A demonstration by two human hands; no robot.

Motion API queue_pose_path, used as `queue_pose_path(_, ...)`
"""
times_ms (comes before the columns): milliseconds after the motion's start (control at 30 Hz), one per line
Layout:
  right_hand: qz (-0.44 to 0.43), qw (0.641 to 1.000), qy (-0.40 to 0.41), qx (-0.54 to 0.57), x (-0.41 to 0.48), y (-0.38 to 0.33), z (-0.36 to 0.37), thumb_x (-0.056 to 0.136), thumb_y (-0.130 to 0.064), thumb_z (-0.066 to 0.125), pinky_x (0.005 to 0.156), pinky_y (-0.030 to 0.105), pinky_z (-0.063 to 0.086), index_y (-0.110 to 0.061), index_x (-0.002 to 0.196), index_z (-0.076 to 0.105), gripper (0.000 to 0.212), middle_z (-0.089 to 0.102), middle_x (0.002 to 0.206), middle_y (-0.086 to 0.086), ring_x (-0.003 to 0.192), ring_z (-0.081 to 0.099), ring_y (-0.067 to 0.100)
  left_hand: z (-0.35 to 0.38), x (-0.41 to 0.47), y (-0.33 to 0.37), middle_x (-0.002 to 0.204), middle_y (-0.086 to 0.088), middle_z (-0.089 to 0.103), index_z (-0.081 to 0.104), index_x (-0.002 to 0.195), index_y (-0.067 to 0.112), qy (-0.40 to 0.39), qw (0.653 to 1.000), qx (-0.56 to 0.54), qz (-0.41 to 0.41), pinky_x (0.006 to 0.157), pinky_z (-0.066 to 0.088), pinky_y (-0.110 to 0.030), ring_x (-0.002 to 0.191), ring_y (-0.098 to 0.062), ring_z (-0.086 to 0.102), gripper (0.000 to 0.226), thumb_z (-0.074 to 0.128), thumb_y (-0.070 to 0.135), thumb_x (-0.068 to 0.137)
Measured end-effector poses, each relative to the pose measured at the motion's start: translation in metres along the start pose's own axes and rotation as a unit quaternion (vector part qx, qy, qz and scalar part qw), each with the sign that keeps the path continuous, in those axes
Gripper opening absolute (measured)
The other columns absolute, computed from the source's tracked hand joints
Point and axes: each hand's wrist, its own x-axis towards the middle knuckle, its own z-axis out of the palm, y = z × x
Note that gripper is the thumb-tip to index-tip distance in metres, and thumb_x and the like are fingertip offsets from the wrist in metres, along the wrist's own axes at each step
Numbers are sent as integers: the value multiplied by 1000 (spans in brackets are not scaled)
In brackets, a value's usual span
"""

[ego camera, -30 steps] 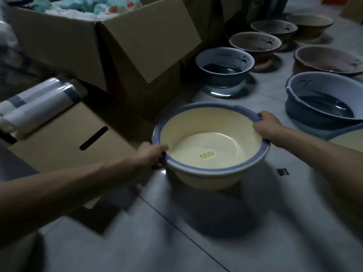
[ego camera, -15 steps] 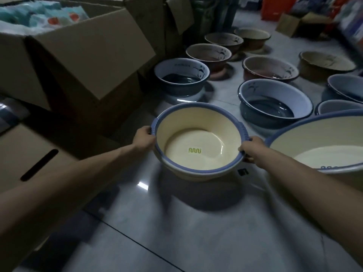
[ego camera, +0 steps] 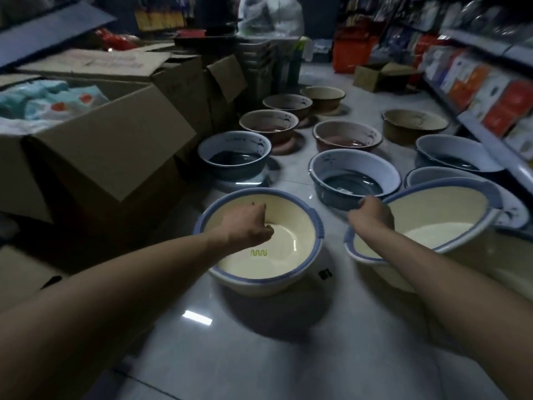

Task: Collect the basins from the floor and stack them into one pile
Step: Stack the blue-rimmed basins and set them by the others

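With the right hand (ego camera: pixel 372 216) gripping a tilted cream basin (ego camera: pixel 432 212) and the left hand (ego camera: pixel 245 226) curled, grasp unclear, over another cream basin (ego camera: pixel 305 226), no pile seems formed and other basins (ego camera: pixel 354 174) dot the floor (ego camera: pixel 288 342).

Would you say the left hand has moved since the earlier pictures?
Yes. The left hand has let go of the cream basin's left rim and moved right, over its inside, further from the cardboard box.
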Motion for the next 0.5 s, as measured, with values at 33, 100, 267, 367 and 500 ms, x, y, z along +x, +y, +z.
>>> queue_pose_path(33, -13, 998, 62, -14, 1, 8, -13, 90, -16, 61, 89, 43, 51, -13, 119, 61, 29, 62, 122, 17, 108, 61, 40, 2, 3, 15, 108, 3, 65, 59, 125, 24, -5, 1000, -10, 12, 79, 57, -38, 92, -16, 62, 43, 62, 42, 86)
queue_pose_path(100, -34, 983, 174, -37, 1, 26, -40, 90, -14, 60, 96, 50, 48, -13, 116, 60, 26, 59, 123, 20, 111, 57, 41, 10, 5, 45, 108, 0, 63, 57, 124, 22, -16, 998, -49, 27, 79, 58, -40, 90, -18, 62, 39, 62, 39, 89)
queue_pose_path(267, -9, 934, 339, -114, 13, 91, -93, 84, -12, 67, 102, 59, 39, -7, 123, 46, 45, 45, 137, 30, 125, 44, 47, 62, -15, 95, 123, -8, 62, 56, 126, 18, -45, 997, -38, 55, 85, 49, -38, 110, -31, 61, 38, 56, 34, 91)
queue_pose_path(367, 51, 927, 357, -101, 11, 124, -105, 79, -17, 71, 102, 59, 36, -6, 132, 39, 62, 37, 144, 31, 129, 38, 49, 87, -23, 96, 119, -11, 61, 54, 120, 15, -67, 995, -21, 76, 79, 39, -38, 110, -34, 60, 32, 57, 32, 92)
queue_pose_path(500, 212, 951, 223, 9, 14, 136, -102, 81, -32, 72, 104, 55, 40, -6, 148, 35, 81, 32, 154, 26, 137, 35, 46, 90, -14, 92, 121, -9, 62, 56, 122, 17, -46, 995, -12, 91, 80, 42, -37, 110, -33, 60, 32, 56, 30, 93)
